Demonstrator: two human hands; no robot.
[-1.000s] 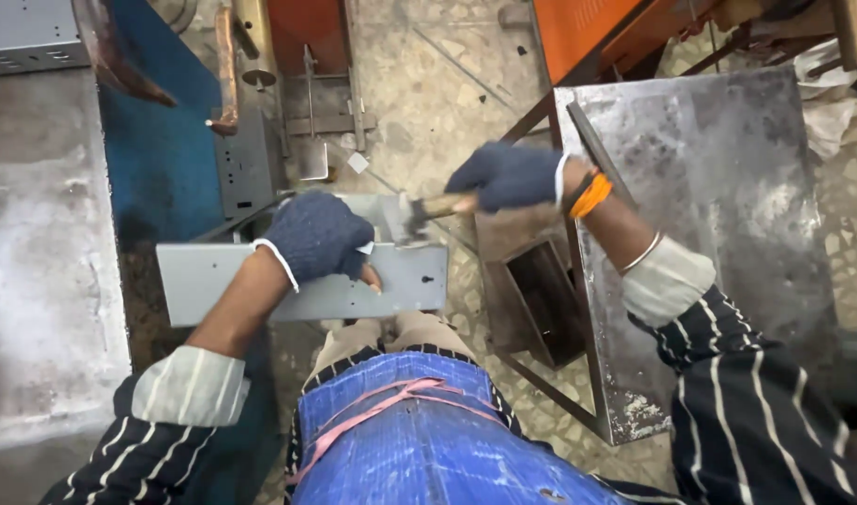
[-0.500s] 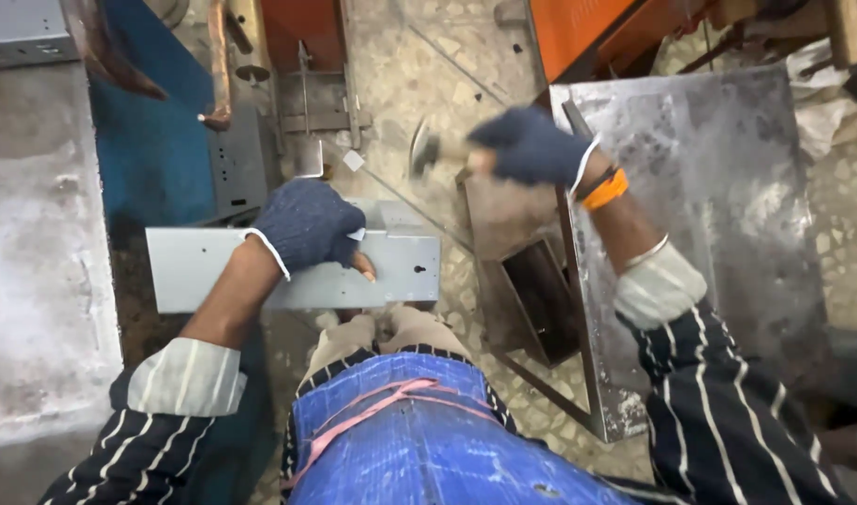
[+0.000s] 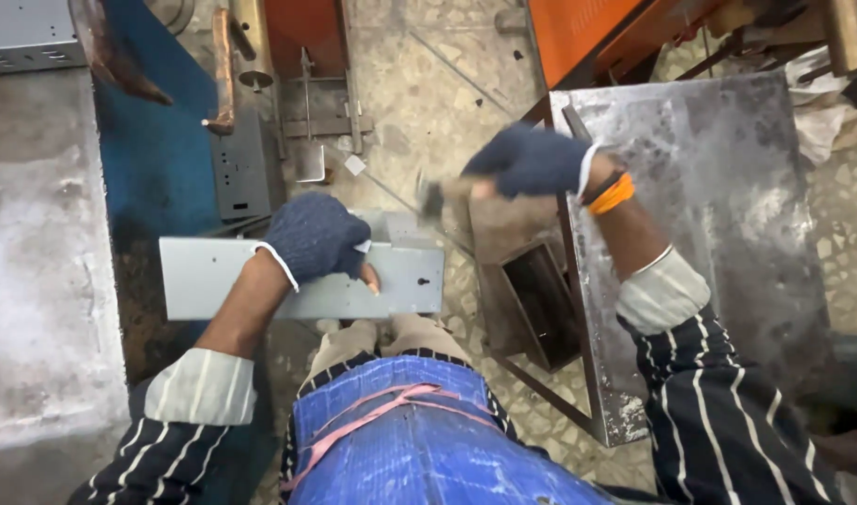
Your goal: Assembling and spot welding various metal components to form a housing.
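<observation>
1. the left hand (image 3: 316, 238), in a dark blue knitted glove with bare fingertips showing, lies palm down on a flat grey metal panel (image 3: 213, 279), pressing it rather than gripping; the fingers are spread over its upper edge.
2. the metal panel is a long rectangle of smooth painted sheet with small punched holes near its right end, lying crosswise just above the person's knees.
3. the right hand (image 3: 531, 161), in a matching knitted glove, is closed around the handle of a hammer (image 3: 435, 194); the hammer is blurred, its dark head just above the right end of the panel.
4. an orange band (image 3: 614, 196) sits on the right wrist, above a rolled white cuff and a dark striped sleeve.
5. to the right stands a large dull steel sheet (image 3: 719, 206), scuffed and mottled, leaning by a dark open metal box (image 3: 541, 299).
6. the floor (image 3: 428, 103) is speckled stone, pale and dusty.
7. a blue machine surface (image 3: 157, 159) lies at the left, next to a worn grey slab (image 3: 36, 262).
</observation>
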